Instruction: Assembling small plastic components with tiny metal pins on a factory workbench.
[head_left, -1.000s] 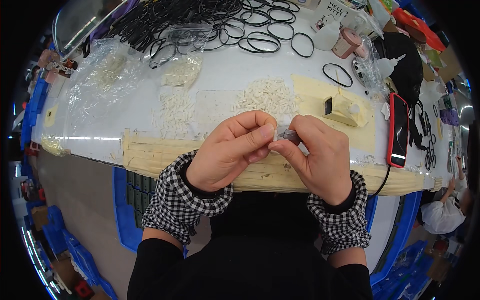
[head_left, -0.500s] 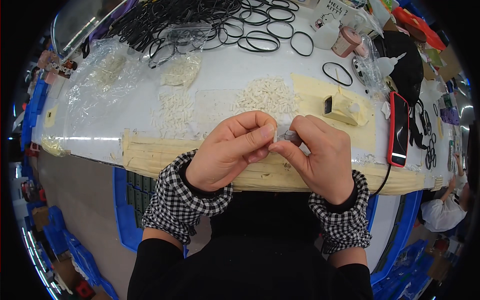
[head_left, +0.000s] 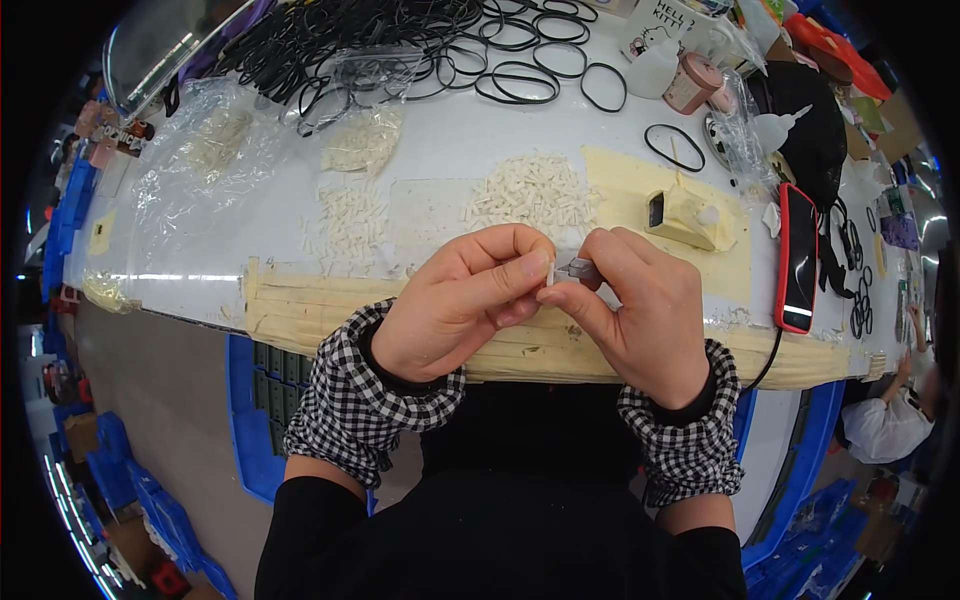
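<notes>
At the centre of the frame, a small grey part [head_left: 578,268] is being pinched between the fingers of the left hand [head_left: 460,300] and right hand [head_left: 640,310], fingertips meeting for fine control. It is being held just over the tabletop [head_left: 300,270] edge, below the heap of white pieces [head_left: 530,190], kept within easy reach.

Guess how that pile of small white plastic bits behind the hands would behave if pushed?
The pile of white bits would probably scatter rather than slide as one: the pieces lie loose and heaped. Each looks tiny and light, so likely easy to flick away. They seem short and blocky, so probably skid rather than roll on the smooth white table.
</notes>
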